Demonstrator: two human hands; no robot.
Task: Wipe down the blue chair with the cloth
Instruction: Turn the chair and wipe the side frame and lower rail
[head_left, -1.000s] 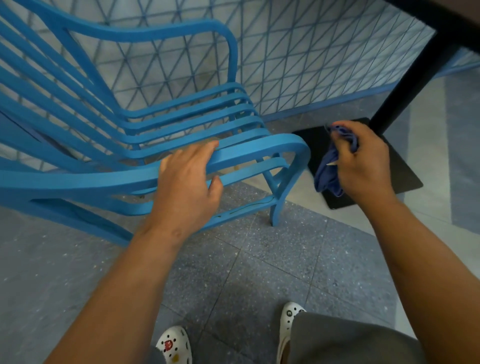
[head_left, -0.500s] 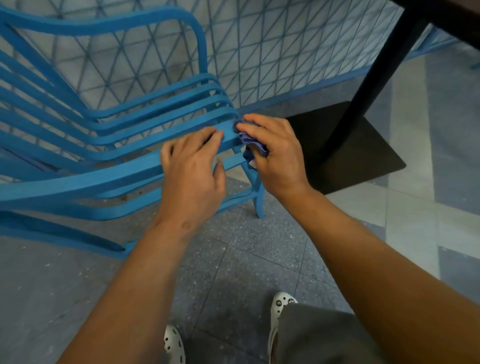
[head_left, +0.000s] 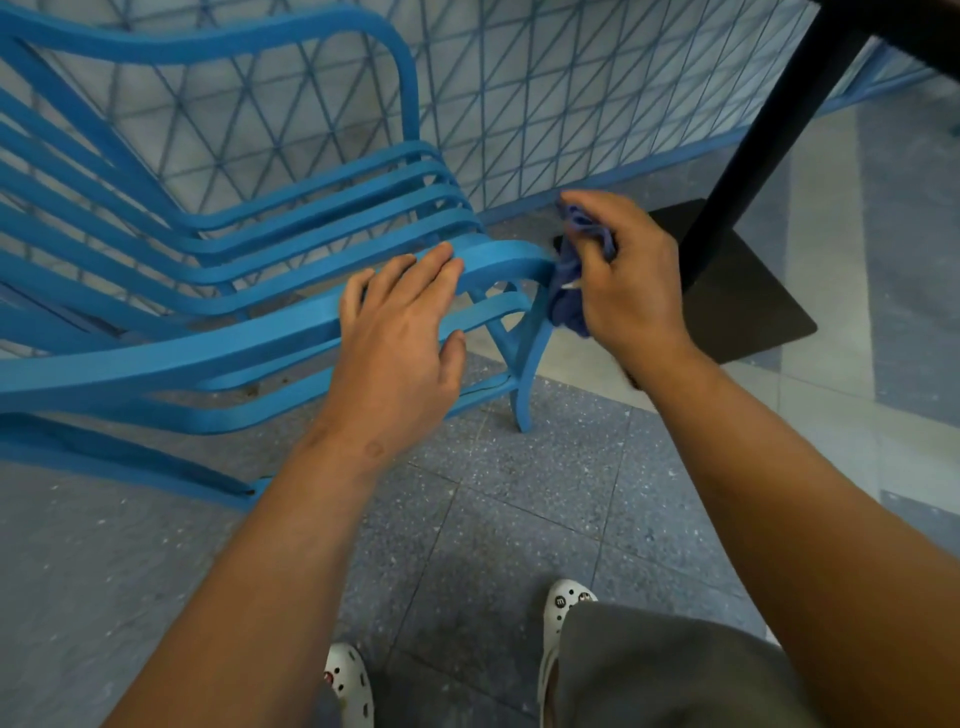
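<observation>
A blue slatted chair fills the left and middle of the head view, its near armrest running toward the right. My left hand rests on that armrest with straight fingers laid over the top and the thumb below. My right hand grips a bunched dark blue cloth and holds it against the armrest's curved front end, where it bends down into the front leg. Most of the cloth is hidden inside my fist.
A black table leg on a flat black base plate stands just right of my right hand. A blue mesh fence runs behind the chair. My white clogs stand on the grey tiled floor below.
My right hand with the cloth has slid from the armrest's top, beside my left hand, out to its curved front end. My left hand keeps its place on the armrest.
</observation>
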